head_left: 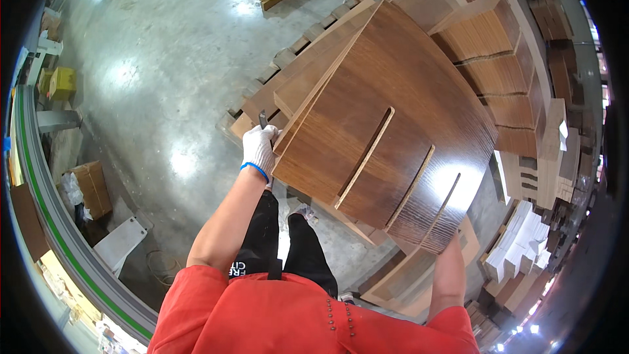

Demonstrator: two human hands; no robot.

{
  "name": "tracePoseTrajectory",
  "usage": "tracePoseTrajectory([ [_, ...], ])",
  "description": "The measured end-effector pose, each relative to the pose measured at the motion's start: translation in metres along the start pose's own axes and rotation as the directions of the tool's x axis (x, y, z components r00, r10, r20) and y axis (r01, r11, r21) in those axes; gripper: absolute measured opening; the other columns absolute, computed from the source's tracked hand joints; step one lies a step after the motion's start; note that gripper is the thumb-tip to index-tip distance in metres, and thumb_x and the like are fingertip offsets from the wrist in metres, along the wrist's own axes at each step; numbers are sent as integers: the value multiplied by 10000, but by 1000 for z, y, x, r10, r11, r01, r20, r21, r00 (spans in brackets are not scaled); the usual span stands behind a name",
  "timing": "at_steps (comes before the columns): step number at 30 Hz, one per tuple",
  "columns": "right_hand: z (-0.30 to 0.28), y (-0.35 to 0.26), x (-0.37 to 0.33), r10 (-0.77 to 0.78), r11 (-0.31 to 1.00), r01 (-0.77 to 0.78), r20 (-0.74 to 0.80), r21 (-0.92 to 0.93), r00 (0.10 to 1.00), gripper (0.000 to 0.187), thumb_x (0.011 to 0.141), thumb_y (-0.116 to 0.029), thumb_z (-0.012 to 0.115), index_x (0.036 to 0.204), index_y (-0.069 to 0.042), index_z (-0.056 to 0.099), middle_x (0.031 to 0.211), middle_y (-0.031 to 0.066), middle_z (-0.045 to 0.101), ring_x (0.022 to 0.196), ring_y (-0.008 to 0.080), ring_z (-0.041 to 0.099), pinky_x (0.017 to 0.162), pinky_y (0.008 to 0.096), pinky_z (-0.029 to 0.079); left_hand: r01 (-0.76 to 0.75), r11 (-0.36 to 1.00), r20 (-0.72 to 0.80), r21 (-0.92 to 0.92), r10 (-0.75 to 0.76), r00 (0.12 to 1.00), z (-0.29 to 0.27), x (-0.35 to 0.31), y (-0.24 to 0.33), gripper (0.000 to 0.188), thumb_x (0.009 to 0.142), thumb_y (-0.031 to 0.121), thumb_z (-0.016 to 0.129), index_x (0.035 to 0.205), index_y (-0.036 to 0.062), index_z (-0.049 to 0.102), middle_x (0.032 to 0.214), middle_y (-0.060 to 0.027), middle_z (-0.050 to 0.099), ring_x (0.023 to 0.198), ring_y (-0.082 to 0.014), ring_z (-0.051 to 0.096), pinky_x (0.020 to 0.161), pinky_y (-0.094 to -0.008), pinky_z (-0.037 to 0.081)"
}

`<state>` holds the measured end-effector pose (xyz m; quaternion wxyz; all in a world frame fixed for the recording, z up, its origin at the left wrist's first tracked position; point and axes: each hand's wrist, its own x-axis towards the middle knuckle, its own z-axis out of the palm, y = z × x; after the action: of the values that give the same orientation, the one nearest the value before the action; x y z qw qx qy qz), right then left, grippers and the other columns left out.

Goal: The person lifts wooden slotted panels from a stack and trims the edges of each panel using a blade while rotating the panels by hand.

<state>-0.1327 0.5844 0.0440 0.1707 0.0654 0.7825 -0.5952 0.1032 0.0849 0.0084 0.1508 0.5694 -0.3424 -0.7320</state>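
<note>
A large brown wood-grain panel (pixel 406 92) with three long slots is tilted in front of me. Along its left edge, a second thin edge shows just beneath it. My left hand (pixel 260 147), in a white knit glove with a blue band at the wrist, is closed at the panel's near left corner. A small dark tool (pixel 263 118) also sticks up from between its fingers; its kind is unclear. My right forearm (pixel 449 275) reaches to the panel's near right edge, and the panel hides the right hand's fingers.
Beneath the panel lie more boards on a wooden pallet (pixel 285 58). Stacked brown boards (pixel 501 65) stand to the right, with white-wrapped pieces (pixel 521 242) nearer me. A green-striped conveyor rail (pixel 49 213) curves along the left, beside a cardboard box (pixel 93 189) and a yellow box (pixel 63 83).
</note>
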Motion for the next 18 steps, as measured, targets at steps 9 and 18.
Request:
tracePoseTrajectory([
  [9,48,-20,-17,102,994,-101,-14,49,995,567,996,-451,467,1374,-29,484,1322,100,566,1205,208,522,1034,343,412,-2,996,-23,-91,0,1000,-14,37,41,131,841,54,577,803,-30,670,719,-80,643,623,-150,564,578,-302,428],
  [18,99,-39,-33,196,977,-191,-48,98,979,577,998,-462,458,1377,-27,483,1327,104,566,1207,211,523,1037,344,409,18,999,-34,44,-17,999,-1,51,83,100,846,61,560,808,-12,617,686,-52,560,588,-164,542,519,-327,448],
])
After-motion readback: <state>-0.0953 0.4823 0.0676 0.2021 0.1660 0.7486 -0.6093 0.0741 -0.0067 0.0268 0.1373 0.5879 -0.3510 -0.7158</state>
